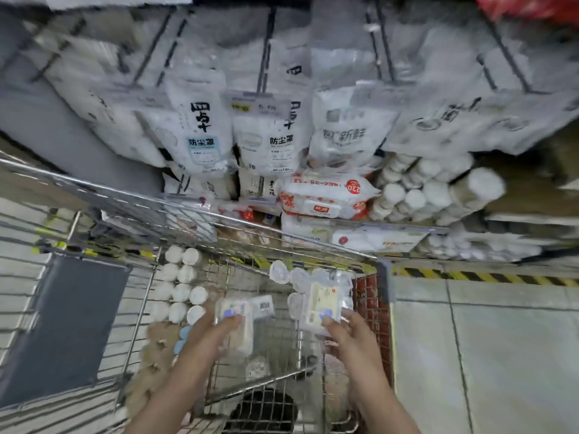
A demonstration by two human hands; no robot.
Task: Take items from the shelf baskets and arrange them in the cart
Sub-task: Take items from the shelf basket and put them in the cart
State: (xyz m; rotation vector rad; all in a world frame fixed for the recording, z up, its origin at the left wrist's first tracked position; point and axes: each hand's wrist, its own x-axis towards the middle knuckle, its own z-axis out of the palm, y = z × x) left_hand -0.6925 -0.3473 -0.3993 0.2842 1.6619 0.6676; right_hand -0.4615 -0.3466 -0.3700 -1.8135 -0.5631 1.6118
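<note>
Two clear packets are mid-delivery, the left hand [219, 327] gripping one [236, 321] and the right hand [347, 333] pinching the other [322, 303] over the cart [269, 368], where stacked cups [180, 286] already sit at ten o'clock while the shelf [329, 195] at twelve looks well stocked.

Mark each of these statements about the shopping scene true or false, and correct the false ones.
1. Each hand holds a packet over the cart. True: the left hand grips one clear packet, the right hand another clear packet.
2. The cart is made of solid plastic. False: the cart is wire mesh.
3. White-topped paper cups already lie stacked in the cart's left side. True: the cup stacks lie beside the left hand.
4. The shelf ahead holds only glass bottles. False: white hanging bags and a red-and-white wipes pack are there.
5. The floor edge by the shelf has plain white tape. False: the floor stripe is yellow and black.
</note>
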